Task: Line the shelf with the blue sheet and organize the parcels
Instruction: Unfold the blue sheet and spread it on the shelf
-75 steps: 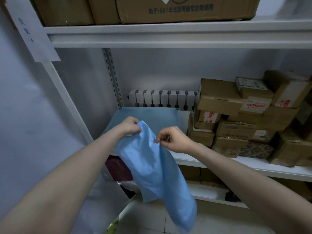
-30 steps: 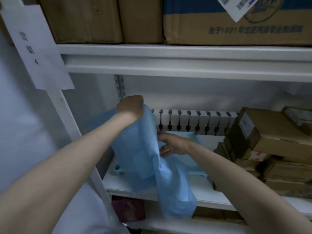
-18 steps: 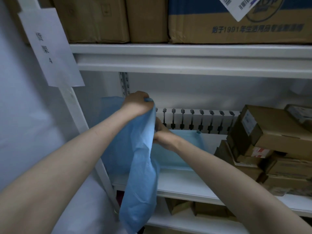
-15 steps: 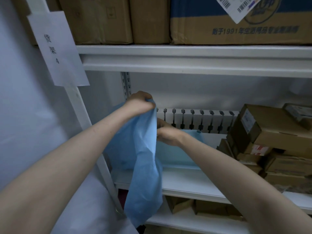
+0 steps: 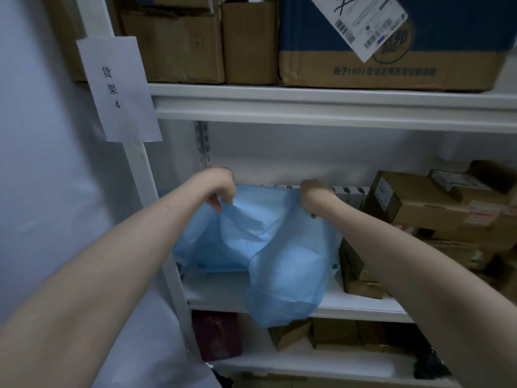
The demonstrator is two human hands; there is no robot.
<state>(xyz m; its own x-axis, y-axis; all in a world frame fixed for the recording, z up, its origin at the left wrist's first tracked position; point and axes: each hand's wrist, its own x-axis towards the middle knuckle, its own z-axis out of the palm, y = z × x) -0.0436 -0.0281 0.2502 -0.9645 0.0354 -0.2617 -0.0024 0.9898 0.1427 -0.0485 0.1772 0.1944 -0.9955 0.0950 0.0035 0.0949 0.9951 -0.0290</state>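
While the left hand (image 5: 221, 186) and right hand (image 5: 314, 196) each pinch the top edge of the blue sheet (image 5: 279, 247) with curled fingers, it hangs crumpled over the shelf (image 5: 349, 306) front beside the parcels (image 5: 436, 214), judged thin, limp, light, and best held at its corners

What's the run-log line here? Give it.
step: lining shelf | blue sheet: crumpled, not flat | left hand: grips it | right hand: grips it | parcels: stacked right

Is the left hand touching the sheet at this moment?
Touching. The head view shows the left hand gripping the upper edge of the sheet, with the fabric bunched between its curled fingers and thumb.
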